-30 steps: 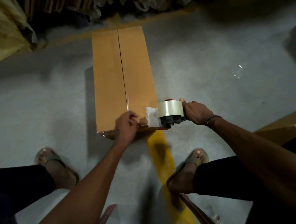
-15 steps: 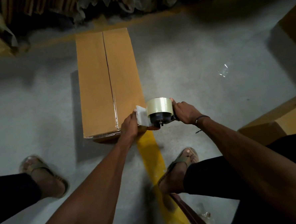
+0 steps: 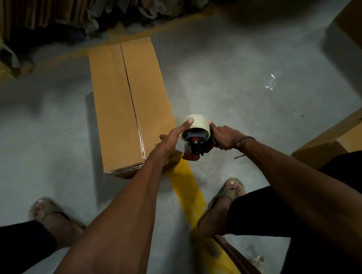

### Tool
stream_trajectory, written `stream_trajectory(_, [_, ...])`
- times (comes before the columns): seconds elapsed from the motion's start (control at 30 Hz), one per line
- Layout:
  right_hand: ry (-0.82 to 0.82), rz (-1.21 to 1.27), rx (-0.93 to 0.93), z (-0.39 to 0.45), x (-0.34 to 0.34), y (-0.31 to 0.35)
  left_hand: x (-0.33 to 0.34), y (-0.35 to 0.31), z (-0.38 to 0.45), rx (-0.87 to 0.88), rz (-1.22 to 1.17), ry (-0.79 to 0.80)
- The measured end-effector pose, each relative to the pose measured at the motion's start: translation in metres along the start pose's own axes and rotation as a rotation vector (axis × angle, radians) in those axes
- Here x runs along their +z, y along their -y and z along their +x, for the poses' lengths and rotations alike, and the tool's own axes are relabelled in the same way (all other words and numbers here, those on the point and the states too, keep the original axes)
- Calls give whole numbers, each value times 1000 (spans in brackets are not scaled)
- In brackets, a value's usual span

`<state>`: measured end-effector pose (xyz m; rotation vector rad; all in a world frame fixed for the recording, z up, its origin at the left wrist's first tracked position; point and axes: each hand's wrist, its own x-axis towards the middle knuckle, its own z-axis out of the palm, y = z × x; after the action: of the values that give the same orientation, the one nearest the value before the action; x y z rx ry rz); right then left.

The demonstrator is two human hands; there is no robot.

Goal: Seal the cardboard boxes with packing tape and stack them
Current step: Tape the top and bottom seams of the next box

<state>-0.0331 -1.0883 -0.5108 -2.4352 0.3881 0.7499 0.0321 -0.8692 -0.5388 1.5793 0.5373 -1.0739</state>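
A long brown cardboard box (image 3: 119,111) lies on the concrete floor, flaps closed along a centre seam. Clear tape covers only the near part of the seam and wraps over the near edge. Beside the box's near right corner, my right hand (image 3: 225,137) grips the handle of a red and black tape dispenser (image 3: 195,140) carrying a roll of clear tape. My left hand (image 3: 170,142) reaches across to it, fingers extended, with one fingertip touching the top of the roll.
A yellow floor stripe (image 3: 187,191) runs from the box toward my feet (image 3: 224,197). Another cardboard box (image 3: 335,140) sits at the right, one more at the far right top (image 3: 355,24). Flattened cardboard and bags (image 3: 62,15) line the back. A tape scrap (image 3: 271,82) lies on the floor.
My left hand left the box's near edge and rose onto the tape roll. The dispenser came off the box end and tilted up, to the right of the corner.
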Motion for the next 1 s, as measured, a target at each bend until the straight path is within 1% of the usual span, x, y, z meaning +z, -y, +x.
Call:
stream_trajectory(0.1, [37, 40, 31, 1, -1, 7, 3, -8, -21, 57, 105, -107])
stream_trajectory(0.17, [40, 37, 41, 3, -2, 9, 0, -6, -14, 57, 76, -89])
stream_trajectory(0.23, [43, 28, 42, 5, -3, 10, -5, 3, 17, 75, 28, -71])
stream_trajectory(0.3, [25, 4, 29, 6, -2, 9, -13, 19, 71, 70, 18, -57])
stream_trajectory(0.37, [-5, -21, 6, 7, -1, 7, -17, 27, 89, 52, -1, -35])
stream_trajectory(0.53, [-70, -103, -54, 7, 0, 7, -8, 13, 34, 52, -41, 61])
stream_trajectory(0.63, [-57, -108, -71, 7, 0, 7, -12, 14, 35, 48, -73, 92])
stream_trajectory(0.73, [-23, -104, -70, 8, -2, 9, -2, -6, -10, 85, -31, 27])
stream_trajectory(0.83, [-20, -130, -73, 10, -4, 12, 10, -21, -46, 84, 147, -84])
stream_trajectory(0.9, [-22, -140, -69, 12, -4, 12, 12, -22, -48, 76, 214, -118])
stream_trajectory(1.0, [-55, -177, -75, 15, -1, 10, 12, -18, -37, 67, 217, -154])
